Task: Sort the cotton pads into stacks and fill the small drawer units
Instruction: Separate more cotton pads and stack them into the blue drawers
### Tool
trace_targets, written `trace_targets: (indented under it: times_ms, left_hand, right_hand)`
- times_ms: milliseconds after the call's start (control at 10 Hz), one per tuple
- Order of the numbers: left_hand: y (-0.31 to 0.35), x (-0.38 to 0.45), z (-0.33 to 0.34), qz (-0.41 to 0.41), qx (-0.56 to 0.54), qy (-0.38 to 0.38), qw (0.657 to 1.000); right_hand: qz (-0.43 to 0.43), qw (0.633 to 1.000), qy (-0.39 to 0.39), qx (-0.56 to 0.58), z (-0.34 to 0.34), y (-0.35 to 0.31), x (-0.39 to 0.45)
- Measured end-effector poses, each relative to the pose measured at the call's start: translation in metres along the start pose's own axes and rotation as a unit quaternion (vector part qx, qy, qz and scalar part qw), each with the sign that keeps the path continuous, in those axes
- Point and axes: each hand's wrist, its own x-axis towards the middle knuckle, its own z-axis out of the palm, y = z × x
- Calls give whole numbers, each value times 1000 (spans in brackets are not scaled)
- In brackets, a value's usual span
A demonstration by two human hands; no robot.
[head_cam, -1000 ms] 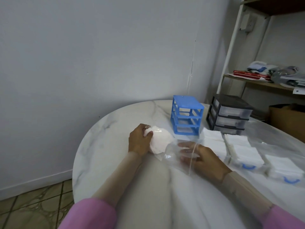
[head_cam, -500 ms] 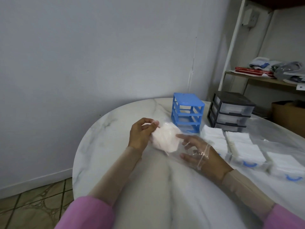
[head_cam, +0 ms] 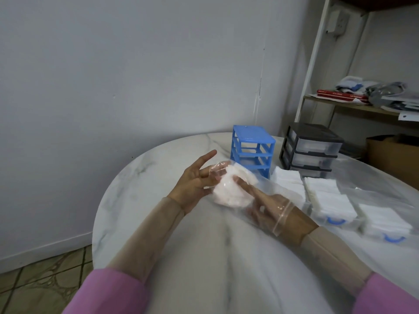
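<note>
Both my hands are above the marble table (head_cam: 145, 191), busy with one bundle of round cotton pads (head_cam: 229, 191) that sits half inside a clear plastic bag (head_cam: 283, 193). My left hand (head_cam: 195, 184) is spread wide, the fingers stretched out, and its palm and fingertips press against the left side of the bundle; it does not close around it. My right hand (head_cam: 276, 211) is inside the bag, the plastic and its zip strip lying across the back of the hand, and its fingers push on the right side of the bundle. So the pads are pinched between the two hands, just above the table.

Just behind the bundle stands the blue drawer unit (head_cam: 251, 152), its frame showing open slots. Beside it, to the right, is the black drawer unit (head_cam: 310, 150) with three clear drawers pushed in. Several stacks of square white pads (head_cam: 326, 196) lie in front of the black unit, on the right part of the table, some in clear packs with blue marks.
</note>
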Motion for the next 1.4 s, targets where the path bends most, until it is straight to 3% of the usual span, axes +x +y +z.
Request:
trace_targets:
  times_ms: [100,200,300,400,500,600,700,800,1000,1100,1200,1400]
  left_hand:
    - [-1,-2,3,15,21,19,999]
    - [-1,-2,5,27,24,35,999]
    - [-2,-2,11,13,50,-17,998]
    - [0,-3,13,-7,44,-50,998]
    - [2,-3,12,-13,31,-50,998]
    - [2,-5,14,2,56,-43,998]
    - [1,-5,16,14,65,-51,996]
    - [3,-5,16,26,62,-65,996]
    - [1,-3,13,63,68,14,996]
    - [2,-2,10,85,56,42,994]
    - [2,-1,8,99,55,63,992]
    - [3,1,-3,104,42,122,986]
  right_hand:
    - [5,997,-14,-70,-1,5,1]
    - [105,992,-65,-9,-13,-20,0]
    - [41,999,25,15,-19,-32,10]
    - [131,988,-73,-34,-24,-42,18]
    - [171,972,-159,8,-21,-34,12]
    - [130,985,-58,-98,-17,-32,1]
    - [102,982,-45,-150,-15,-21,-5]
    - [110,985,-100,-81,-23,-28,-1]
    - [111,990,-83,-41,-27,-28,3]
    - [55,998,1,-5,-23,-20,7]
    - [0,996,81,-44,-17,-18,9]
    - [46,993,62,84,-21,-18,4]
